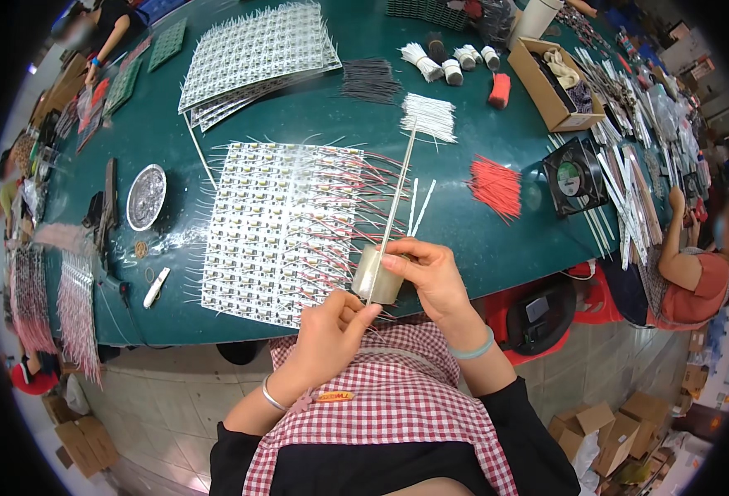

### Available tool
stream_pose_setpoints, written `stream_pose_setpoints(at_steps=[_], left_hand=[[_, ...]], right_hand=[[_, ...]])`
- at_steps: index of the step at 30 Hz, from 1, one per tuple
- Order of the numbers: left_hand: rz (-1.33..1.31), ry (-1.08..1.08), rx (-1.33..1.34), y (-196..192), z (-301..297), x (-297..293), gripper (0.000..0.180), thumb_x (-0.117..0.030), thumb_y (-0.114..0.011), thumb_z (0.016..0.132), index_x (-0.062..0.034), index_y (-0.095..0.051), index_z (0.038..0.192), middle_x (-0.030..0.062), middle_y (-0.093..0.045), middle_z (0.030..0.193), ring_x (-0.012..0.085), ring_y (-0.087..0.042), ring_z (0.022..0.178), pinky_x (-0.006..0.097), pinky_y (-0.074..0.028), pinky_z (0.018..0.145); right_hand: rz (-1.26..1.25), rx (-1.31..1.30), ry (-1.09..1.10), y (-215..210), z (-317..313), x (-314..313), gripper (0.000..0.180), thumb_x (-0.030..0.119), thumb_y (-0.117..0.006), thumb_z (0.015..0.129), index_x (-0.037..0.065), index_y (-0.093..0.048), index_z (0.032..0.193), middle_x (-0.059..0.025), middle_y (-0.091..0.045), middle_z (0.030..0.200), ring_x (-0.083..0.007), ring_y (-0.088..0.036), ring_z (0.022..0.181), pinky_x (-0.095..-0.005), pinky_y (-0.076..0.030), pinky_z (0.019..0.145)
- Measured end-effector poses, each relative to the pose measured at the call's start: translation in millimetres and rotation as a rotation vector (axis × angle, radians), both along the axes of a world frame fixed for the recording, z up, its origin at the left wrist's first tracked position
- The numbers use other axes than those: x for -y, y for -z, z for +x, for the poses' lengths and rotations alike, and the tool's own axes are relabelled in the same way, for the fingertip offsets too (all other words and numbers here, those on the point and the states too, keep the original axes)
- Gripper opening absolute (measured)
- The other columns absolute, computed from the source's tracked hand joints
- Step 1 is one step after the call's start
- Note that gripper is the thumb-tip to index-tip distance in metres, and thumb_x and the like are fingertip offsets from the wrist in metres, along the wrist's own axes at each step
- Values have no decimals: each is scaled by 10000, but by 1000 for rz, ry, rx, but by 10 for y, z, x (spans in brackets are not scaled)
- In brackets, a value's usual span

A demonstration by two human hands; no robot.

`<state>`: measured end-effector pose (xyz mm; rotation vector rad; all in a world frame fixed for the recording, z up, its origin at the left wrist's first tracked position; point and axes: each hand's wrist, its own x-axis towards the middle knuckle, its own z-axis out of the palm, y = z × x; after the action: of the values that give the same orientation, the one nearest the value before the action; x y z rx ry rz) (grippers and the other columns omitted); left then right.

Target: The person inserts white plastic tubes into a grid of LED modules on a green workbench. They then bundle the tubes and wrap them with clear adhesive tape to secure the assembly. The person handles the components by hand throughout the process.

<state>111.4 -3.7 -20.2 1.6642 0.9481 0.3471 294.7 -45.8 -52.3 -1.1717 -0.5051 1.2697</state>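
Observation:
Just off the table's near edge, I hold a roll of clear tape and a long, thin pale strip that runs away from me over the table. My right hand is closed at the roll's right side, its thumb lying by the strip. At the strip's near end, the thumb and fingers of my left hand are pinched together. Left of the roll lies a white panel of small circuit boards; red, black and white wires stick out along its right side.
Bundles of white wires, black wires and red wires lie beyond. A stack of panels stands at the back left. Elsewhere are a foil bowl, a utility knife, a black fan and a cardboard box. Co-workers sit around.

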Motion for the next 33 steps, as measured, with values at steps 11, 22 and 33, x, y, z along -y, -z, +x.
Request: stream_pose_setpoints(at_steps=[11,22,33], left_hand=[[157,59,40,94,10,90,187,-137,-512,979,18,-570,894,92,-604,649,137,-607,484,275,-437,422],[-1159,12,485,356,-46,21,244,-227,-462,1015,-17,-552,927,17,-568,714,95,-529,489,189,-389,396],[-613,16,182,93,59,244,199,-176,-577,956,18,-569,917,68,-641,711,120,-589,498,214,-452,418]], right_hand=[[-5,154,-23,34,64,165,266,80,-690,846,7,-657,1099,-10,-633,927,-63,-548,830,-221,-448,766],[-4,102,-141,-16,241,277,277,104,-639,884,23,-621,1148,-27,-616,1018,-101,-529,908,-259,-436,837],[30,174,-148,-58,221,287,246,131,-689,858,52,-715,1089,-17,-596,935,-109,-521,905,-259,-410,839]])
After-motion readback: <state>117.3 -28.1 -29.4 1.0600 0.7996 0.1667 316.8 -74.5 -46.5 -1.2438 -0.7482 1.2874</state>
